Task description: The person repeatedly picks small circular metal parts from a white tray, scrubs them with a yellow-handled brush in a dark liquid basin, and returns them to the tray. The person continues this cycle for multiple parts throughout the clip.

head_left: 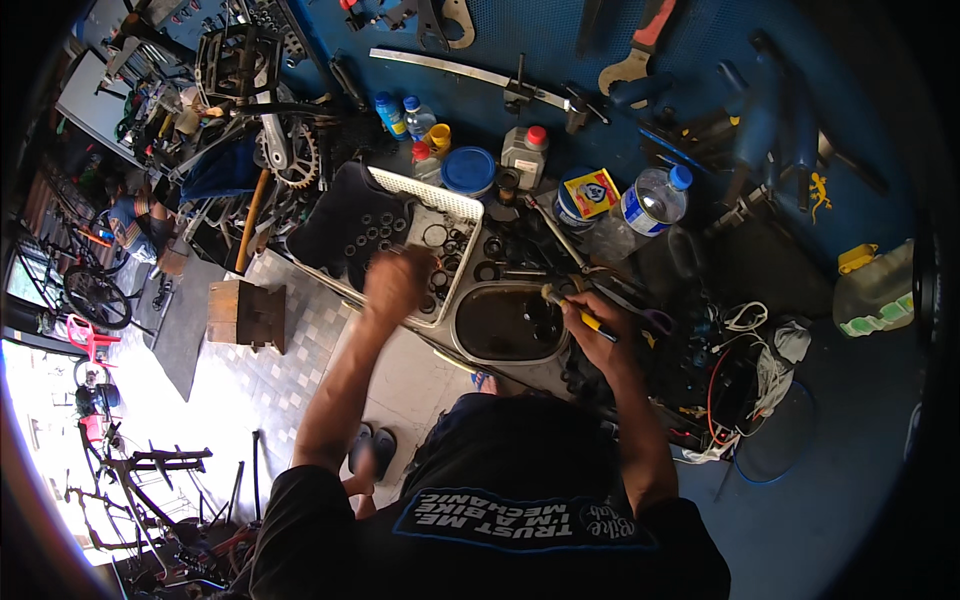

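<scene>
My right hand (600,328) is wrapped round a brush (595,325) with a yellow and black handle. Its pale bristles point left, above the right side of an oval metal tray (458,330) of dark liquid. Some small dark parts (540,318) lie in that liquid. Smeared by motion, my left hand (400,284) is over the front of a white plastic basket (478,245); its fingers cannot be made out. A black cloth (325,222) covers the basket's left side, with several metal rings (375,235) on it. More rings and small parts (450,240) sit in the basket's right side.
Bottles, a blue-lidded tub (468,170) and a grey jug (525,155) stand behind the basket. A large clear bottle (655,203) is farther right. Cables (765,375) and tools clutter the right side. A crank with chainring (290,155) is at back left, a wooden box (245,313) below.
</scene>
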Demonstrator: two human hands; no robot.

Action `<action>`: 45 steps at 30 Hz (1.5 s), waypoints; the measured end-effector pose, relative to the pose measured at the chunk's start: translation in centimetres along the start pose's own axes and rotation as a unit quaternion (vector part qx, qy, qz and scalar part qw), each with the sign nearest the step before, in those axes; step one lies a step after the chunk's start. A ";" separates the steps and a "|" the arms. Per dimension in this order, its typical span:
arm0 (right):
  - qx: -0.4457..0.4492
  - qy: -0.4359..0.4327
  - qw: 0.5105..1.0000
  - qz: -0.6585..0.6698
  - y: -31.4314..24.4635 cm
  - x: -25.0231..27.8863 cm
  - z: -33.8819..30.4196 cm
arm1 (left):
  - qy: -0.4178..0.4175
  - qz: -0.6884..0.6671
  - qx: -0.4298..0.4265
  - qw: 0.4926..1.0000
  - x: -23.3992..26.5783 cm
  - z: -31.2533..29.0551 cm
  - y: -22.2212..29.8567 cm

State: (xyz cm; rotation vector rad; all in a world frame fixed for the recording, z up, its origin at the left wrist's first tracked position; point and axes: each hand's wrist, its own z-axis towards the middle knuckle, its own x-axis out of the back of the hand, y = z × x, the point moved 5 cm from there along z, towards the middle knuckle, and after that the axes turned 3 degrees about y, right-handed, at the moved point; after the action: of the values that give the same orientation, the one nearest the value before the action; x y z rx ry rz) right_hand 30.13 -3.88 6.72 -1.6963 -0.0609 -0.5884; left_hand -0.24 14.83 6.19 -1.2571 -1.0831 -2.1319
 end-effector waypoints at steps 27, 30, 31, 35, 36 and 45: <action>0.085 0.008 0.995 -0.052 -1.2 -0.3 -0.4 | -0.208 -0.089 -0.127 0.966 -11.0 -10.1 10.3; 0.123 -0.014 0.988 -0.095 -0.8 -1.4 -0.8 | -0.205 -0.169 -0.035 0.964 -10.8 -8.7 9.0; 0.136 -0.025 0.985 -0.104 -0.8 -1.9 -1.1 | -0.200 -0.192 -0.001 0.961 -10.8 -8.3 8.5; 0.219 -0.034 0.967 -0.122 -0.6 -4.1 -1.6 | -0.092 -0.265 0.124 0.952 -10.7 -6.7 5.9; 0.252 -0.029 0.958 -0.133 -0.4 -4.7 -1.6 | -0.102 -0.333 0.171 0.922 -11.3 -6.6 5.5; 0.127 -0.032 0.991 -0.037 0.0 -6.2 -0.2 | -0.071 -0.494 0.308 0.810 -12.3 -6.7 5.4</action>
State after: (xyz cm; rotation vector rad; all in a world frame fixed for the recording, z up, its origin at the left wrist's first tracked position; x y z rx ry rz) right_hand 24.71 -2.31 4.15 -1.4697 -0.2364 -0.5558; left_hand 6.06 5.99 -4.19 -0.5420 -2.6512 -1.9328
